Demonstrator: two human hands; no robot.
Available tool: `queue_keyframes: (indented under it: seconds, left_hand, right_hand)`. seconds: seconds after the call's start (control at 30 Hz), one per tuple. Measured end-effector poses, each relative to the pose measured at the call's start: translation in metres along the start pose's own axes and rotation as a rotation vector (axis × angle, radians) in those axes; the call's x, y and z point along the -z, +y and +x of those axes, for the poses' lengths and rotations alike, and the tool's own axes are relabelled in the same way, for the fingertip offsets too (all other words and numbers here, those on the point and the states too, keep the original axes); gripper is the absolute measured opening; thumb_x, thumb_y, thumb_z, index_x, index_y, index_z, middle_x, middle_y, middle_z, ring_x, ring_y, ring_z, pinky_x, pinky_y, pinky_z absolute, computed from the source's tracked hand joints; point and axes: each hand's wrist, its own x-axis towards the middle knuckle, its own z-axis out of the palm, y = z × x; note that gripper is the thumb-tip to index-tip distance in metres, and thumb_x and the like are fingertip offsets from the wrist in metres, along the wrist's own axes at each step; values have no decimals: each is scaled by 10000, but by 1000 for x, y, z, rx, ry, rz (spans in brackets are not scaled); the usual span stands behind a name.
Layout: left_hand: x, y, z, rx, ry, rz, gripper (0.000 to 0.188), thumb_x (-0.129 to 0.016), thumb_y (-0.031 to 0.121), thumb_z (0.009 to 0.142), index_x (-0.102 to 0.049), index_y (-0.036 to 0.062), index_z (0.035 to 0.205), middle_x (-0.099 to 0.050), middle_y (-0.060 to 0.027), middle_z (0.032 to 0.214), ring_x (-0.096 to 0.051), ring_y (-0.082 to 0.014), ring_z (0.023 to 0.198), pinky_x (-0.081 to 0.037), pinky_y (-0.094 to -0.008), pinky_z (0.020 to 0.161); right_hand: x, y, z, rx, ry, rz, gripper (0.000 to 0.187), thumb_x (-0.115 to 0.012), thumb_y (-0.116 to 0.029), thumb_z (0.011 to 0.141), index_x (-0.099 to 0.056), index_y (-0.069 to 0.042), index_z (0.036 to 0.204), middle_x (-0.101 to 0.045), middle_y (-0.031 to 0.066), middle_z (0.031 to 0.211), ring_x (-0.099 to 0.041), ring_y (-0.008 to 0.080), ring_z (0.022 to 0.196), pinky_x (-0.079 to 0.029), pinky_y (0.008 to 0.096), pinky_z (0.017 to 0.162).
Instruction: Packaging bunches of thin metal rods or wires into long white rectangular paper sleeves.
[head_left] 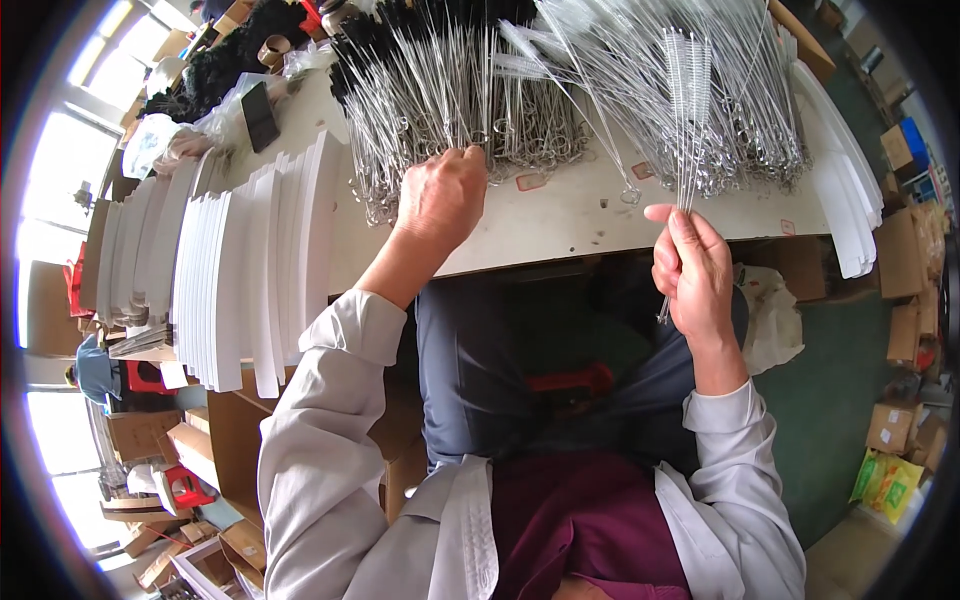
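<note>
My right hand [695, 265] is closed around the thin wire handles of several white-bristled tube brushes [688, 80], their bristles pointing away from me and the handle ends sticking out below my fist. Above that fist lies a large heap of similar white brushes [745, 110]. To the left, my left hand [440, 195] rests with curled fingers at the looped wire ends of a pile of black-bristled tube brushes [410, 90]. Its fingertips are partly hidden, so what they pinch cannot be made out. One loose brush with a looped handle [612, 150] lies between the two piles.
White folded card strips [225, 270] stand in rows on the table's left, and more strips [845, 170] lie at its right edge. A dark phone [260, 117] and plastic bags [225, 115] are at the back left. Cardboard boxes [900, 245] line the right side.
</note>
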Motion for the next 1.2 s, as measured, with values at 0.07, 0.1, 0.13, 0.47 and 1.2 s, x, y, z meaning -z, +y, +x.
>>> queue_keyframes:
  seconds: [0.07, 0.1, 0.13, 0.47, 1.2]
  left_hand:
    - [-4, -1, 0, -62, 1, 23, 46, -596, 70, 888, -599, 29, 909, -697, -174, 855, -729, -340, 801, -592, -463, 717]
    - [-4, -1, 1, -53, -31, 55, 48, -601, 73, 889, -601, 30, 908, -699, -170, 855, -731, -340, 805, -594, -460, 719]
    - [-3, 0, 1, -43, -62, 88, 50, -606, 76, 889, -604, 30, 907, -700, -166, 856, -734, -340, 810, -595, -458, 722]
    - [5, -3, 0, -93, 28, 13, 79, -616, 98, 889, -599, 55, 826, -651, -128, 772, -693, -332, 743, -566, -462, 670]
    - [98, -44, 1, 222, 419, -1050, 83, -650, -7, 923, -714, -57, 943, -706, -122, 1072, -690, -140, 849, -591, -292, 756]
  right_hand:
    - [0, -2, -2, -13, -14, -22, 332, -476, -269, 1117, -658, 8, 1146, -424, -51, 665, -320, 14, 509, -252, 196, 440]
    - [1, -2, -3, -11, -13, -19, 332, -476, -269, 1117, -658, 8, 1146, -424, -51, 665, -320, 14, 509, -252, 196, 440]
    - [2, -2, -3, -15, -15, -18, 329, -478, -268, 1116, -658, 7, 1145, -424, -51, 663, -321, 14, 509, -251, 196, 440]
    - [5, 1, -7, -40, -20, -14, 325, -484, -274, 1114, -667, -6, 1127, -416, -58, 651, -310, 10, 501, -237, 197, 437]
    - [-10, -6, 0, -70, -126, 5, 329, -475, -267, 1115, -661, 4, 1127, -412, -56, 656, -299, 18, 508, -232, 210, 441]
